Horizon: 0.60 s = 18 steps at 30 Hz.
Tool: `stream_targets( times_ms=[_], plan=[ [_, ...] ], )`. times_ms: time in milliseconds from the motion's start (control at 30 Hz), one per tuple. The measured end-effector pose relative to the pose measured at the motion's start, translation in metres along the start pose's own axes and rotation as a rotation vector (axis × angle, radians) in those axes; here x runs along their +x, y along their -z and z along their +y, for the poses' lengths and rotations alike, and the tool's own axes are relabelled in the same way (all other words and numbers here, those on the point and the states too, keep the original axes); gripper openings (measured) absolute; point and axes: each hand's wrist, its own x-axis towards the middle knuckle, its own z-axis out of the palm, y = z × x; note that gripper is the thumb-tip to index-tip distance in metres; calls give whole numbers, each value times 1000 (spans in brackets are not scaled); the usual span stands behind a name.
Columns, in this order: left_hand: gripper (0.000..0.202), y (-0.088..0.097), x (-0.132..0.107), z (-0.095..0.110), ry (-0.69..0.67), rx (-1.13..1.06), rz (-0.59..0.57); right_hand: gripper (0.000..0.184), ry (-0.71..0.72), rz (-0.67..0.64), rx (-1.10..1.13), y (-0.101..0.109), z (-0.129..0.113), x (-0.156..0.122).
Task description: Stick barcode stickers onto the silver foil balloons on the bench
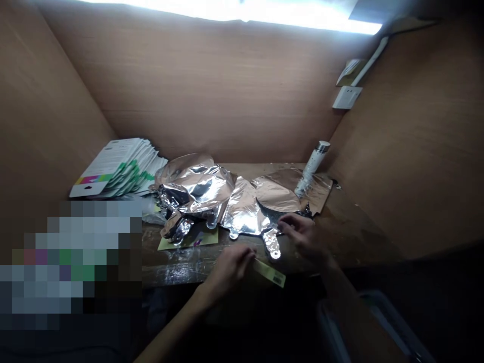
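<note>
Here we see the left hand [230, 267] closed on one end of a yellow-green strip [269, 273], which juts out over the near edge of the desk [348, 237]. The right hand [302, 234] lies with bent fingers at the edge of a flat foil balloon [245, 209]. We cannot tell whether it pinches the foil or only touches it. The balloon's narrow neck hangs down between the two hands, just above the strip.

Around them the desk is crowded. A crumpled foil heap [194, 189] sits left of the flat balloon and overlaps it, partly covering a yellow card [189, 241] beneath. Behind the right hand a white bottle [313, 166] leans on more foil near the right wall. At far left a stack of printed cards [117, 169] rests against the wall, well apart from both hands. We make out a wall switch [347, 97] high on the right.
</note>
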Motion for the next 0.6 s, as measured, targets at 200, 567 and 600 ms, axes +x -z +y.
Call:
stream_targets(
  times_ms=[200, 567, 600],
  plan=[
    [25, -50, 22, -4, -369, 385, -334, 30, -101, -461, -160, 13, 36, 55],
    [20, -56, 12, -18, -352, 222, -303, 26, -228, -221, -558, 10, 39, 27],
    [20, -54, 13, -15, -313, 135, -279, 26, -228, -213, -519, 15, 33, 15]
  ],
)
